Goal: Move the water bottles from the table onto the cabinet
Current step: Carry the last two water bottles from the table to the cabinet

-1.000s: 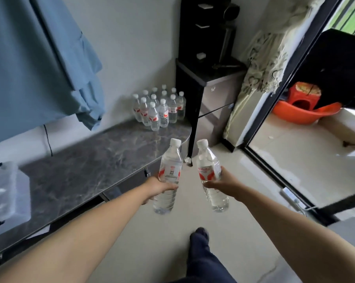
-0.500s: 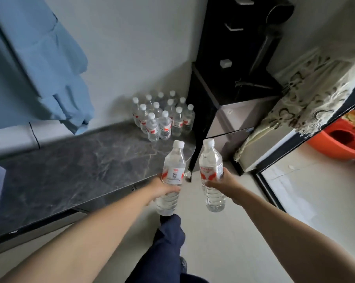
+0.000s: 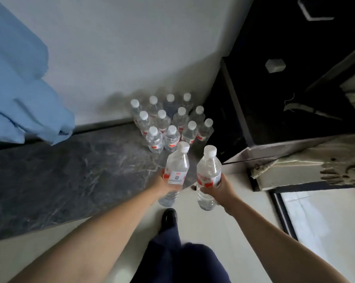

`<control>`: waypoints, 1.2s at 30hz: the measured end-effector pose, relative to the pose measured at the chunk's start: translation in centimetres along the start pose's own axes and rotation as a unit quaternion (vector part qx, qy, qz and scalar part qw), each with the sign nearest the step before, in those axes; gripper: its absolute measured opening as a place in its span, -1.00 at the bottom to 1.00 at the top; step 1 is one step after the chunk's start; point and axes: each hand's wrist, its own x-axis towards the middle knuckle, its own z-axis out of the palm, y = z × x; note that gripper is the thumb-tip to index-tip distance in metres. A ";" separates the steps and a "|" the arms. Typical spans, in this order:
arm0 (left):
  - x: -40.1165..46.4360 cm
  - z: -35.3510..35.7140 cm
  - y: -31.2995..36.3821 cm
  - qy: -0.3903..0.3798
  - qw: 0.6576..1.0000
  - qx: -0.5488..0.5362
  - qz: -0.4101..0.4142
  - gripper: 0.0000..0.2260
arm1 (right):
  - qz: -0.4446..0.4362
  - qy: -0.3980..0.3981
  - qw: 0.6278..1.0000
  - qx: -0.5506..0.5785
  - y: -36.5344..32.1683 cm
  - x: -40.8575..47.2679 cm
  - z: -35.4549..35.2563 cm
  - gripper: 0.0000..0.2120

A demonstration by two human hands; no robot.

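I hold two clear water bottles with white caps and red-and-white labels. My left hand (image 3: 164, 185) grips one bottle (image 3: 176, 170) around its middle. My right hand (image 3: 220, 187) grips the other bottle (image 3: 208, 172) the same way. Both bottles are upright, side by side, just above the near right corner of the dark marble surface (image 3: 70, 172). Several more bottles (image 3: 168, 123) of the same kind stand in a tight cluster at the back right of that surface, against the wall. To the right stands a dark cabinet (image 3: 274, 111).
A blue garment (image 3: 19, 94) hangs over the surface at the left. A patterned cloth (image 3: 319, 168) drapes at the right, beside a dark door frame (image 3: 284, 213). My leg in dark trousers and a black shoe (image 3: 168, 218) stand on the pale floor below my hands.
I have stepped closer to the surface and the cabinet, both bottles still in my hands. The bottle cluster now sits right in front of my hands, and the view tilts further down.
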 end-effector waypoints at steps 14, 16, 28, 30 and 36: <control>12.9 7.2 0.5 0.176 0.974 -0.137 0.044 -0.40 | -0.061 0.109 0.992 -0.005 2.6 19.1 2.9 -0.37; 14.1 8.7 0.4 0.219 0.961 -0.160 0.056 -0.42 | -0.079 0.121 0.989 -0.024 3.3 20.4 3.4 -0.35; 18.5 10.5 -0.2 0.263 0.937 -0.193 0.129 -0.43 | -0.100 0.120 0.985 -0.071 7.2 25.6 3.7 -0.28; 18.4 10.2 0.1 0.253 0.941 -0.186 0.129 -0.41 | -0.096 0.105 0.988 -0.069 7.2 25.6 3.5 -0.25; 16.8 9.5 -1.2 0.192 0.970 -0.143 0.038 -0.19 | -0.057 0.053 0.995 -0.061 6.4 24.5 2.7 -0.22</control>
